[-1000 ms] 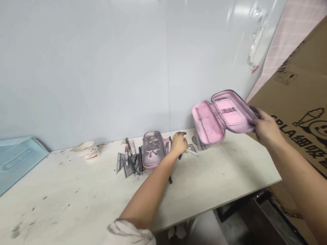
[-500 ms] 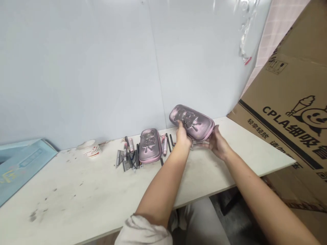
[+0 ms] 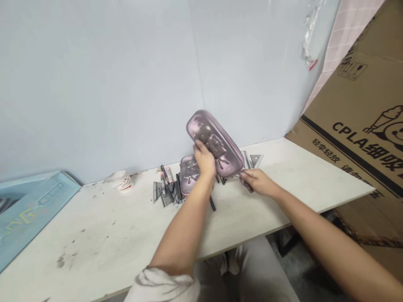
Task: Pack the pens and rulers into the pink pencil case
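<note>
Over table (image 3: 126, 235), pencil case (image 3: 217, 144) (now steeper)

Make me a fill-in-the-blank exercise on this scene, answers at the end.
1. The left hand grips a raised pencil case, the right hand at its lower end; counting it, ____ pencil cases show.
2. The carton at right bears the large Latin letters ____.
3. The box at far left is light ____.
4. Seen by the wearer, the paper cup stands ____ of the markers.

Missing words: two; CPLA; blue; left
</note>
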Available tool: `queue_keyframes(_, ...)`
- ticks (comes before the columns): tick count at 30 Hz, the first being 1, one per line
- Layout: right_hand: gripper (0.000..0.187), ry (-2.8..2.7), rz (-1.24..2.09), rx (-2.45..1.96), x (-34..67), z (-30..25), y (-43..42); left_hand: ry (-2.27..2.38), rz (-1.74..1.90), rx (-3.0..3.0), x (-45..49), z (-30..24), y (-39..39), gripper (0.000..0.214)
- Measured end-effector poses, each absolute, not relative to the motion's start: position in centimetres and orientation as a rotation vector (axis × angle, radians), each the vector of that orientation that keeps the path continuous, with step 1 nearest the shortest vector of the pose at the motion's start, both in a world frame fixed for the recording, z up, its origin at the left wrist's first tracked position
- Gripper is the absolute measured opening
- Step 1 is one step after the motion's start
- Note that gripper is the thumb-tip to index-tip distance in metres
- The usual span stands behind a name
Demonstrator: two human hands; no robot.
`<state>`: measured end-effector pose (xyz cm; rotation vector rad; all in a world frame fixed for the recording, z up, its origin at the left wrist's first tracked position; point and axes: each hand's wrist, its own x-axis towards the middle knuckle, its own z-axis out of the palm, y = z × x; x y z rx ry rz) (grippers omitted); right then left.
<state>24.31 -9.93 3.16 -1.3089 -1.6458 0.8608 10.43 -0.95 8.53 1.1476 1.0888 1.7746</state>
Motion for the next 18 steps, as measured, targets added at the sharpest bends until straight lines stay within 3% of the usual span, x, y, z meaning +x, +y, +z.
queue_keyframes(4,0.042,-1.725,1.086,-1.292,28.7,6.3,-9.6,0.879,1.497,1.763,8.2,11.2,-2.4,0.022)
queue_keyframes(10,0.042,-1.754,0.708,-1.432,32.9,14.7,-10.1,0.689,0.918,2.455,8.4,13.6,-2.9,0.03)
queue_keyframes(13,0.027,-2.083,0.151,-1.75,30.8,17.5,-10.3,0.617,0.795,2.635,10.1,12.6,-2.7,0.037)
queue_keyframes(16,0.009,-2.107,-0.419,-1.863,29.1,17.8,-10.6,0.787,0.925,2.494,12.7,10.7,-2.8,0.047)
queue_keyframes(17,0.007,-1.999,-0.515,-1.804,29.1,17.2,-10.8,0.894,1.022,2.363,13.9,10.0,-2.8,0.05)
queue_keyframes(18,0.018,-1.863,-0.552,-1.731,29.4,16.2,-11.0,0.997,1.111,2.199,15.1,9.3,-2.9,0.054)
